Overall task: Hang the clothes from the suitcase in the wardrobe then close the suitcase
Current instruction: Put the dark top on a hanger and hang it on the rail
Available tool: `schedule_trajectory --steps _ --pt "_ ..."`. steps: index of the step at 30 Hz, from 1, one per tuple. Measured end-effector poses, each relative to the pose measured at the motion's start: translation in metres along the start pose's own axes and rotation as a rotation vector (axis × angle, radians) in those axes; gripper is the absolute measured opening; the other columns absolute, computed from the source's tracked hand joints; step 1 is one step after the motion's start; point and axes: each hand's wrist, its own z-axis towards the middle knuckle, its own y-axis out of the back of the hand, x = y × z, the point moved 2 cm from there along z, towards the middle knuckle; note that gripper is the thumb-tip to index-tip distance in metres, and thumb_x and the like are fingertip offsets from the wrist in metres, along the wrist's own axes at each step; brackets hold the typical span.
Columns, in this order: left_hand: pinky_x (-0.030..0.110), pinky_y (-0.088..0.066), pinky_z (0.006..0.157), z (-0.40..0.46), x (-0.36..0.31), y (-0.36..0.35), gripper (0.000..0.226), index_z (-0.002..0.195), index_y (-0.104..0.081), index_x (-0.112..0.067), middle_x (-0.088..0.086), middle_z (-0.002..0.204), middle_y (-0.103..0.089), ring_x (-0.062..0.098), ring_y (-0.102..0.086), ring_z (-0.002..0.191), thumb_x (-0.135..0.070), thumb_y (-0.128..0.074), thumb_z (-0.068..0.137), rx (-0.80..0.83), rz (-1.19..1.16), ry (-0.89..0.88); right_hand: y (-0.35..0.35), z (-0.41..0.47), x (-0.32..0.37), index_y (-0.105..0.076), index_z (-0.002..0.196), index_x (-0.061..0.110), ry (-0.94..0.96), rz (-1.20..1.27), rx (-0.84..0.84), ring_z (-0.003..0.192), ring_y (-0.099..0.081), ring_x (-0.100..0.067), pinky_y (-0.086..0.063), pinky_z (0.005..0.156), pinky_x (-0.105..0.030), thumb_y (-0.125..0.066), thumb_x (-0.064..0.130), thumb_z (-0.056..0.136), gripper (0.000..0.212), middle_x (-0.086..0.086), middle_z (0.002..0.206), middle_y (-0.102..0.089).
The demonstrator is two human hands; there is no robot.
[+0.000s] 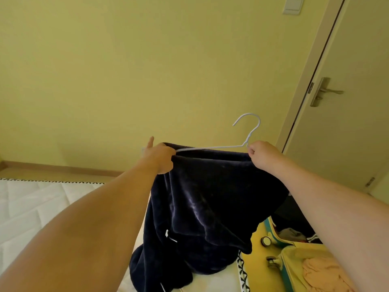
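One white wire hanger [223,144] and one dark blue velvety garment [202,199] are held up in front of a yellow wall [105,70], with two hands on them. The garment drapes over the hanger's bar and hangs down in folds; its lower end lies bunched on the edge of a white quilted bed [31,207]. One suitcase [288,262], yellow with a teal rim, lies open on the yellow floor [252,270] at lower right, beside the bed; two of its wheels show. Inside it are several clothes: a peach-coloured piece [322,272] in the near half, and something grey along with a dark piece with white stripes in the far half, partly hidden by the right forearm. The left hand [160,157] grips the hanger's left end together with the fabric, its fingers curled and its thumb sticking up. The right hand [263,154] is clenched round the hanger just below the hook and the cloth there. One closed door [347,123] with a metal handle [324,91] stands to the right.
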Motion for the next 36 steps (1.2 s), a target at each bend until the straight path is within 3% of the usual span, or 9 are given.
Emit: schedule_trajectory --steps 2,5,8,10,12,15,19,25,36 --pt "0.053 -0.013 0.119 0.001 0.003 0.008 0.034 0.077 -0.049 -0.049 0.002 0.124 -0.056 0.03 -0.032 0.139 -0.016 -0.041 0.082 -0.094 -0.056 0.015 -0.001 -0.002 0.001 -0.037 0.061 0.015 -0.024 -0.057 0.045 0.063 -0.035 -0.022 -0.025 0.053 -0.03 -0.042 0.0 0.091 0.034 -0.004 0.065 -0.037" --pt "0.041 -0.032 0.109 -0.004 -0.029 0.031 0.031 0.086 -0.061 -0.024 0.003 0.113 -0.054 0.029 -0.038 0.122 0.003 -0.046 0.083 -0.33 -0.19 -0.12 -0.004 -0.002 0.006 -0.037 0.06 0.015 -0.029 0.012 0.047 0.058 -0.031 -0.019 -0.024 0.051 -0.03 -0.04 0.004 0.095 0.038 -0.002 0.062 -0.037" --pt "0.039 -0.032 0.107 -0.007 -0.072 0.045 0.037 0.1 -0.064 -0.014 0.005 0.131 -0.041 0.03 -0.027 0.125 0.011 -0.047 0.078 -0.574 -0.307 -0.235 0.001 0.002 0.015 -0.036 0.058 0.015 -0.044 0.318 -0.023 0.062 -0.033 -0.02 -0.028 0.06 -0.03 -0.042 0.001 0.093 0.038 -0.003 0.066 -0.039" --pt "0.037 -0.032 0.106 -0.003 -0.088 0.054 0.048 0.12 -0.052 -0.02 0.005 0.137 -0.035 0.03 -0.03 0.125 0.004 -0.045 0.078 -0.547 -0.367 -0.164 0.014 0.004 0.019 -0.035 0.06 0.015 -0.069 0.471 -0.073 0.064 -0.03 -0.019 -0.025 0.061 -0.031 -0.043 0.001 0.093 0.037 -0.002 0.066 -0.035" --pt "0.04 -0.039 0.098 0.0 -0.096 0.065 0.045 0.127 -0.044 -0.019 0.005 0.126 -0.048 0.029 -0.047 0.11 -0.012 -0.043 0.082 -0.438 -0.336 -0.08 0.032 0.003 0.019 -0.042 0.066 0.014 -0.088 0.521 -0.13 0.064 -0.028 -0.018 -0.023 0.061 -0.03 -0.046 0.006 0.095 0.03 -0.002 0.066 -0.032" --pt "0.035 -0.049 0.07 0.001 -0.106 0.087 0.021 0.1 -0.056 -0.016 0.002 0.088 -0.062 0.024 -0.057 0.078 -0.023 -0.045 0.084 -0.345 -0.318 -0.05 0.058 0.0 0.014 -0.052 0.074 0.012 -0.105 0.509 -0.191 0.063 -0.033 -0.019 -0.027 0.061 -0.029 -0.048 0.01 0.096 0.022 -0.006 0.069 -0.038" --pt "0.027 -0.041 0.055 0.003 -0.139 0.117 0.026 0.075 -0.056 -0.018 -0.002 0.065 -0.058 0.02 -0.054 0.063 -0.04 -0.047 0.083 -0.489 -0.386 -0.177 0.097 -0.016 0.006 -0.033 0.062 0.014 -0.133 0.419 -0.254 0.056 -0.029 -0.018 -0.022 0.054 -0.029 -0.044 0.012 0.099 0.039 -0.001 0.063 -0.032" --pt "0.025 -0.031 0.049 0.0 -0.194 0.177 0.058 0.061 -0.043 -0.018 -0.005 0.055 -0.048 0.015 -0.043 0.051 -0.069 -0.039 0.09 -0.731 -0.235 -0.323 0.172 -0.058 -0.015 -0.03 0.068 0.016 -0.175 0.239 -0.343 0.06 -0.028 -0.019 -0.022 0.055 -0.03 -0.035 0.011 0.093 0.025 -0.002 0.068 -0.034" --pt "0.027 -0.028 0.046 -0.028 -0.297 0.267 0.052 0.074 -0.045 -0.017 -0.003 0.064 -0.047 0.018 -0.045 0.052 -0.056 -0.023 0.1 -0.938 -0.19 -0.625 0.31 -0.19 -0.037 -0.032 0.058 0.017 -0.242 -0.142 -0.65 0.055 -0.03 -0.021 -0.021 0.052 -0.031 -0.05 0.031 0.089 0.039 -0.001 0.056 -0.034"
